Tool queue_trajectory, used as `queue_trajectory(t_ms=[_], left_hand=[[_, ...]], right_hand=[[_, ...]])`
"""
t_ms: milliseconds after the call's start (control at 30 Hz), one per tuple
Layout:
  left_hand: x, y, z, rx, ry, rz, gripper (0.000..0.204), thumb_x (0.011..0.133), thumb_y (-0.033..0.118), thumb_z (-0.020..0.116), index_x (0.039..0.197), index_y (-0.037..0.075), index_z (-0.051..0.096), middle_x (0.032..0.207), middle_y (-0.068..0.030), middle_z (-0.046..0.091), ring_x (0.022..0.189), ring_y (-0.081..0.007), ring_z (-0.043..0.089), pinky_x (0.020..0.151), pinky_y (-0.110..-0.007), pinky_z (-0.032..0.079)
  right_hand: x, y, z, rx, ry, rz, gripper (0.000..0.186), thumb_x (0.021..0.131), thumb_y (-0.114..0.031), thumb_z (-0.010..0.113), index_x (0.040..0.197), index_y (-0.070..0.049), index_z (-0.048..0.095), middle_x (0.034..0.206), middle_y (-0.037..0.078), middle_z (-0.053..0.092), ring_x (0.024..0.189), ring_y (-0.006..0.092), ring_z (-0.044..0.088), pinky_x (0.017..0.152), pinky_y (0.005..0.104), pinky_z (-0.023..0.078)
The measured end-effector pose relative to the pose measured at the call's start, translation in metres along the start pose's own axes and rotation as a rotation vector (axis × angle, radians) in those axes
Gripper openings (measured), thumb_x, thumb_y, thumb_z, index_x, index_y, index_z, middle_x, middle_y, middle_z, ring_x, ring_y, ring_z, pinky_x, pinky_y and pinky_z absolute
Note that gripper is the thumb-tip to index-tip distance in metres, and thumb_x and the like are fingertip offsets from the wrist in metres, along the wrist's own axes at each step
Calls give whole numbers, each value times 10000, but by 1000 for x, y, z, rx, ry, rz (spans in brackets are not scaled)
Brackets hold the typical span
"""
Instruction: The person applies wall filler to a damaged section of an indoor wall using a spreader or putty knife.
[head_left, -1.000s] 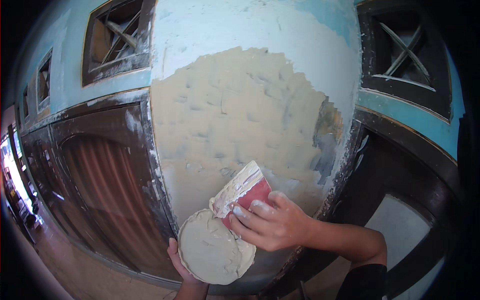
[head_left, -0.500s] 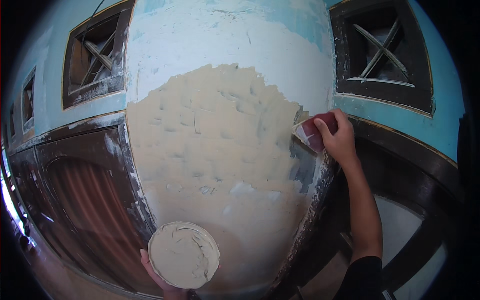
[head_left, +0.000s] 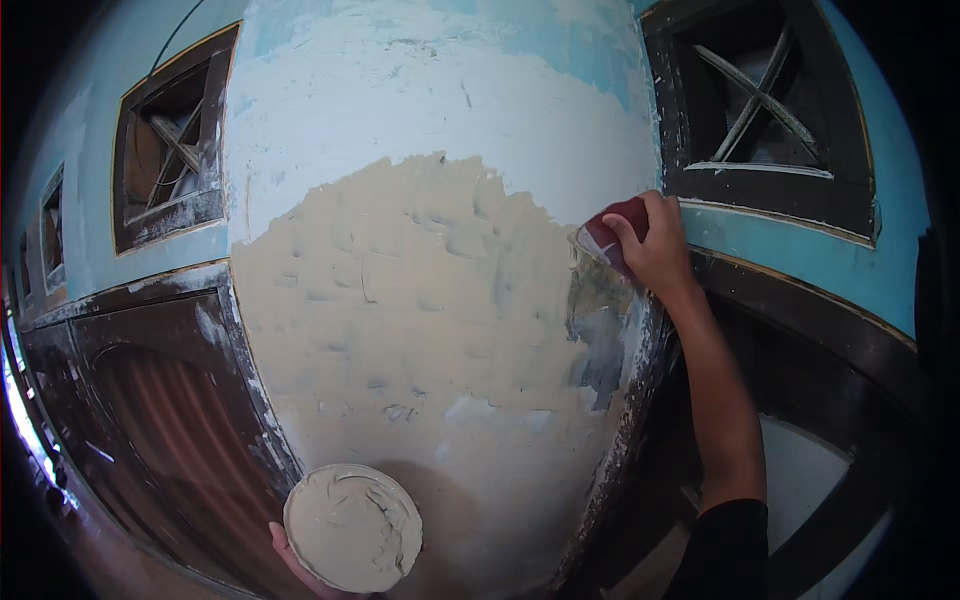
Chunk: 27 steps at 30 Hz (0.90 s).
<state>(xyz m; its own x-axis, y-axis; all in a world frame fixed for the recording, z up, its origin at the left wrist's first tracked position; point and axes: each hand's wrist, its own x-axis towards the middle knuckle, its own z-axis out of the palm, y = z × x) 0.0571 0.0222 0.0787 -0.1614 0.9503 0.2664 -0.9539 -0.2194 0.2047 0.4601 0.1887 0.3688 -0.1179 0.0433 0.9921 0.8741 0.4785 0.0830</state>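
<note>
Much of the left hand (head_left: 300, 560) is hidden: only a few fingertips show under the round plate (head_left: 352, 525) it holds up from below, and the wrist is cut off by the lower edge of the view. The plate is heaped with pale putty, so its own surface barely shows beyond the rim. The right hand (head_left: 655, 245) is clamped on a putty knife (head_left: 605, 238) with a red handle; the fingers cover most of that handle, and the blade is seen nearly edge-on where it meets the wall, so its width is hard to judge.

Just left of the right hand spreads a broad patch of tan putty (head_left: 400, 310) on the wall pillar (head_left: 440, 110), rough and dimpled. Directly below the knife a grey bare spot (head_left: 600, 340) remains uncoated. Above and to the right of that hand sits a dark-framed vent window (head_left: 760, 110) with crossed bars. Far to the left, above the plate hand, a second vent window (head_left: 170, 150) is set in blue wall, and a dark brown door (head_left: 140, 410) stands beside the plate.
</note>
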Motion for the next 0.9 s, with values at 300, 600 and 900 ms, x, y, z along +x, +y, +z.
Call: queue_trajectory(t_ms=[300,600,900], left_hand=[[8,-26,-4,39,-9,33,906,935,826,331,1562,184,450,1562,-147,462,1321,-461,533,938,-757,507],[6,-40,-5,73,-22,65,899,942,816,332,1556,171,457,1553,-146,474,1320,-446,538,957,-726,514],[9,-35,-7,126,-27,77,893,950,806,332,1550,158,465,1544,-146,486,1318,-432,544,975,-695,522]], right_hand=[[15,-3,10,12,111,-1,439,896,-340,827,1027,8,593,961,217,600,943,406,552,849,484,475],[9,-3,11,30,16,-50,449,882,-342,840,1049,10,617,1007,247,618,953,417,573,859,488,485],[3,-9,21,19,-36,-247,417,884,-331,828,1076,-17,634,1011,217,592,978,403,552,874,460,497]])
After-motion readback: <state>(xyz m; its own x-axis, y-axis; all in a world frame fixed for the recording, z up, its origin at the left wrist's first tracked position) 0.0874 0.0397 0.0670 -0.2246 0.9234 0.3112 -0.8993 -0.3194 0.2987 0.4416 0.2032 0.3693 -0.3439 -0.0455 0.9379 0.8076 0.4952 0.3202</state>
